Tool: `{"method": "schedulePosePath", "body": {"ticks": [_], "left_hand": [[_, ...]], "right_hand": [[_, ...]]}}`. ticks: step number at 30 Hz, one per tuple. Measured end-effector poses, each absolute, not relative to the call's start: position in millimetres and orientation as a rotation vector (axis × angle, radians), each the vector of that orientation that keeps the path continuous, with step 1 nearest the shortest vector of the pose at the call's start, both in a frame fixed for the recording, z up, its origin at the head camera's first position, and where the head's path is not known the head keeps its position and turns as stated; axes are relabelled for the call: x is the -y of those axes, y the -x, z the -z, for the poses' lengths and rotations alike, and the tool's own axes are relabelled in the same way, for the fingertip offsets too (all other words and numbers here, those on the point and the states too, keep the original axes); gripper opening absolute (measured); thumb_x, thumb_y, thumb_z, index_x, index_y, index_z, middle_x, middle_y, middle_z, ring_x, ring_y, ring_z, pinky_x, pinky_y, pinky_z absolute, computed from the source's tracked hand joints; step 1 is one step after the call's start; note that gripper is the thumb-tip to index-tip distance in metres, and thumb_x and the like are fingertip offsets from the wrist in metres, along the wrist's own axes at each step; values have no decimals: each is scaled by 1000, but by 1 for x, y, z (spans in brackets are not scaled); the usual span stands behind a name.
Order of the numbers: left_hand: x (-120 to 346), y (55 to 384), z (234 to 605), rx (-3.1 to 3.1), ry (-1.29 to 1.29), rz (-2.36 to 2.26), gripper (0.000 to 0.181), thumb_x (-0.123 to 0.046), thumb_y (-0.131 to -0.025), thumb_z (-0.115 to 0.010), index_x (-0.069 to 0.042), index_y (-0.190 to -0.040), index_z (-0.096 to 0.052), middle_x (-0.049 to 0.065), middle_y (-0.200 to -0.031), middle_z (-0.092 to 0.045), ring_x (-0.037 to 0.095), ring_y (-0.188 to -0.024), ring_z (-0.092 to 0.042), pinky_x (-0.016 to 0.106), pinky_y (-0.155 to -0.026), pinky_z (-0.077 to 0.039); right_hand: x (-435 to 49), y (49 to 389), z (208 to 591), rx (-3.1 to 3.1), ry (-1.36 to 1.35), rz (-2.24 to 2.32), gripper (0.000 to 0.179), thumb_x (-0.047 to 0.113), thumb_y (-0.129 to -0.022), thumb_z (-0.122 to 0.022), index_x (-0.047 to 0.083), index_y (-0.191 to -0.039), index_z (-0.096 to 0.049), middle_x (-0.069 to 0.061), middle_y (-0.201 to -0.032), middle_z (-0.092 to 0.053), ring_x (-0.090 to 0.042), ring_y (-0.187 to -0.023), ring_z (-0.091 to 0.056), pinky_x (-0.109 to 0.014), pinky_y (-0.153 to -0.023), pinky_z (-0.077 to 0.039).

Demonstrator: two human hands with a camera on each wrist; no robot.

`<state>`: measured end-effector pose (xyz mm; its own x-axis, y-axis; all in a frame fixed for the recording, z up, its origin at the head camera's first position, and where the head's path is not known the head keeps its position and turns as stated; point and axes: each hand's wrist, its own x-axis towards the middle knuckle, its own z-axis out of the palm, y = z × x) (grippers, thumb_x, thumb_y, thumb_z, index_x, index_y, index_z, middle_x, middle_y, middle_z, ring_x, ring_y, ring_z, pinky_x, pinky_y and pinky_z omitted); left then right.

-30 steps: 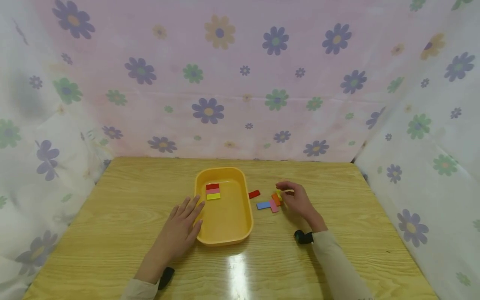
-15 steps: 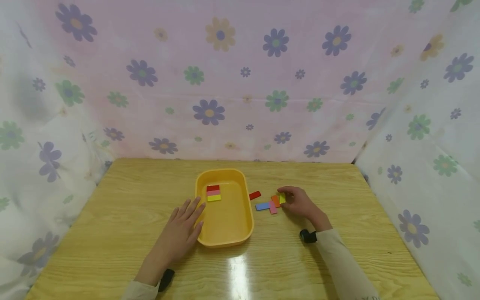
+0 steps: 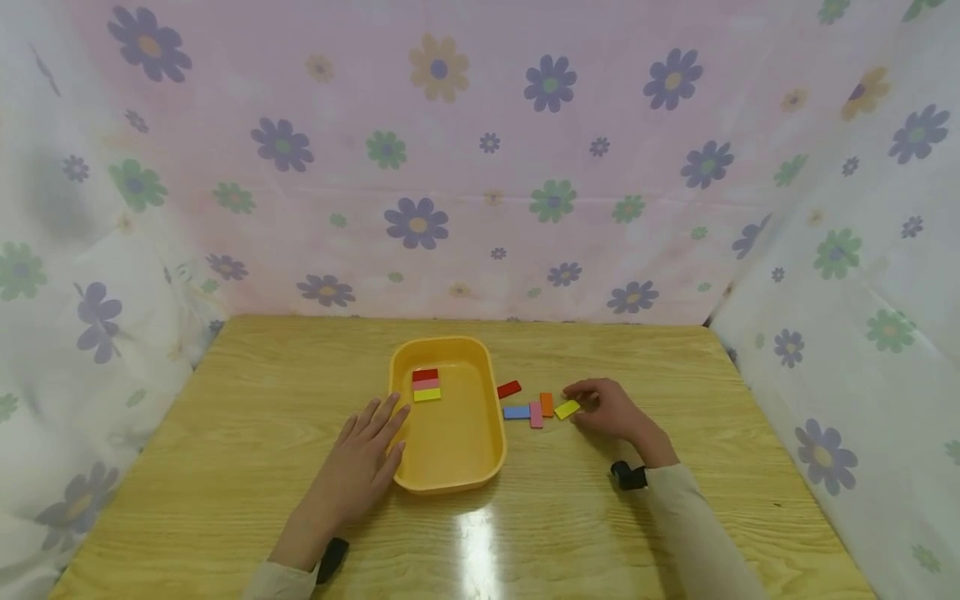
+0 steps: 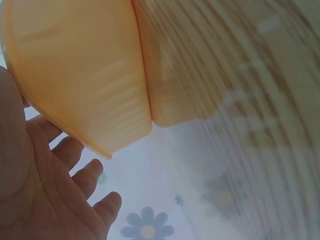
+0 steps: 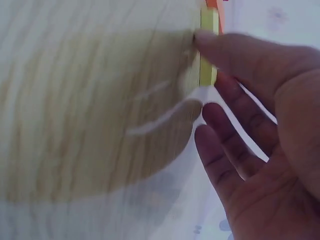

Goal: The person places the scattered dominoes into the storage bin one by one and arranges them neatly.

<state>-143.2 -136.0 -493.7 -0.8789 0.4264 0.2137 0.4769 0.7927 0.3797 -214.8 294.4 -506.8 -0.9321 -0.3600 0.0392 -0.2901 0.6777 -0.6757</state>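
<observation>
Fingers spread, my left hand (image 3: 358, 462) rests on the left rim of a yellow plastic tray (image 3: 450, 479); in the left wrist view its fingertips (image 4: 90, 172) lie along and past that rim. My right hand (image 3: 615, 412) has its thumb and index finger around a flat yellow block (image 3: 567, 409), which lies slanted on the table. The right wrist view shows the thumb across this yellow block (image 5: 207, 75), other fingers relaxed. Left of it stand an orange block (image 3: 547, 405), a pink block (image 3: 536, 415) and a blue block (image 3: 517, 412) in a row.
Inside the tray, red (image 3: 425, 374), pink (image 3: 426, 384) and yellow (image 3: 427, 394) blocks lie side by side. A dark red block (image 3: 509, 389) lies against the tray's right side. Flowered cloth (image 3: 480, 167) surrounds the wooden table (image 3: 285, 367) at the back and sides.
The blue, pink and orange blocks have shifted left and straightened. The yellow block has come away from the orange one and turned slanted, as my right hand moved slightly right. Left hand unmoved.
</observation>
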Motion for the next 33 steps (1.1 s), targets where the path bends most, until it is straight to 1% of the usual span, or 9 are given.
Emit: {"method": "schedulePosePath", "body": {"ticks": [2,5,9,12,15,19,24,30,33], "left_hand": [[135,144,494,2866,723,654,53,-25,-106,-53,-8,-155,-43,12,-166,-29,42,-152,-28,67,-118,-25],[136,144,495,2867,724,654,53,-25,-106,-53,-8,-155,-43,11,-166,-29,41,-152,-28,67,-118,-25],[136,144,495,2863,726,651,53,-24,-106,-53,-8,-156,-43,12,-166,-29,42,-151,-28,67,-118,-25],[136,145,496,2862,723,655,53,-24,-106,-53,-8,-156,-42,12,-166,-29,42,-151,-28,68,-118,-25],[136,145,496,2862,722,650,53,-24,-106,-53,-8,-156,-42,12,-166,-29,42,-151,-28,68,-118,-25],[136,145,496,2866,726,641,53,-25,-106,-53,-9,-156,-42,11,-167,-29,42,-151,-29,68,-117,-26],[135,145,494,2864,729,638,53,-25,-106,-53,-9,-156,-42,11,-167,-29,42,-151,-29,68,-117,-26],[135,144,493,2857,731,633,53,-25,-106,-54,-8,-155,-43,12,-166,-29,42,-151,-30,68,-117,-27],[135,144,493,2857,732,631,53,-25,-106,-54,-7,-155,-43,12,-166,-29,42,-151,-29,68,-117,-27]], "right_hand": [[-297,215,506,-2778,556,1098,36,1,-88,-75,-4,-123,-69,-16,-116,-73,-34,-105,-67,-49,-88,-57],[-299,216,507,-2781,534,1114,36,2,-88,-77,-5,-122,-70,-17,-113,-74,-33,-102,-68,-48,-88,-58],[-300,215,509,-2796,502,1153,41,2,-85,-79,-6,-123,-68,-17,-112,-74,-34,-105,-69,-51,-92,-56],[-299,215,509,-2802,487,1165,41,2,-85,-80,-6,-123,-69,-17,-113,-74,-35,-108,-69,-53,-94,-55],[-298,215,508,-2826,486,1123,36,3,-86,-79,-4,-120,-71,-17,-113,-74,-36,-108,-68,-53,-93,-55],[-300,214,508,-2843,494,1073,25,4,-86,-79,-1,-111,-76,-13,-106,-73,-34,-103,-65,-53,-92,-55],[-301,214,508,-2853,542,1017,18,6,-89,-77,2,-106,-78,-10,-103,-73,-29,-99,-64,-48,-89,-55],[-301,212,509,-2834,509,989,16,12,-93,-75,3,-107,-74,-9,-105,-70,-21,-94,-62,-40,-82,-55],[-300,208,508,-2814,470,1036,17,11,-93,-74,2,-109,-73,-9,-103,-71,-19,-91,-63,-39,-80,-56]]}}
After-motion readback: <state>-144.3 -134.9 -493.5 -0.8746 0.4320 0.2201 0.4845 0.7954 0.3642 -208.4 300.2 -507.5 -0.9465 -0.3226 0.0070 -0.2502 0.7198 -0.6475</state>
